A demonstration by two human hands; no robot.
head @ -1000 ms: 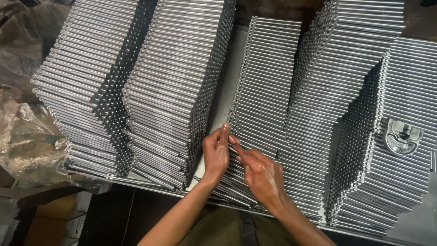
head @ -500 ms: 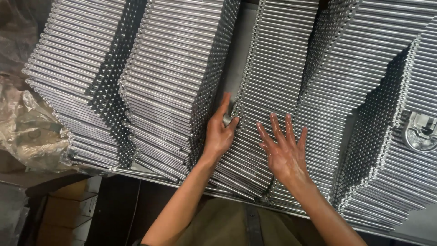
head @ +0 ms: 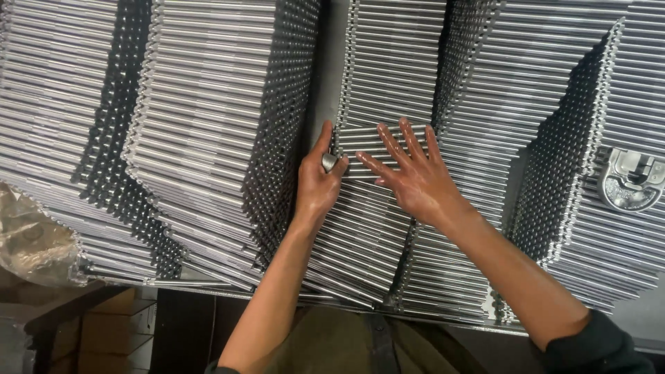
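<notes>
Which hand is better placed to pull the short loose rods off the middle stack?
Probably the left hand: its thumb and fingers already curl round the left ends of the loose rods at the edge of the middle stack. The right hand lies flat, fingers spread on top, pressing rather than gripping.

Stacks of metal rods (head: 208, 125) fill nearly the whole frame, packed side by side. The only open lane is a narrow grey gap (head: 329, 62) running down from the top centre, and the left hand (head: 317, 183) blocks its lower end. A metal latch (head: 632, 179) juts up at the right edge. Crumpled plastic wrap (head: 31, 239) crowds the lower left.
</notes>
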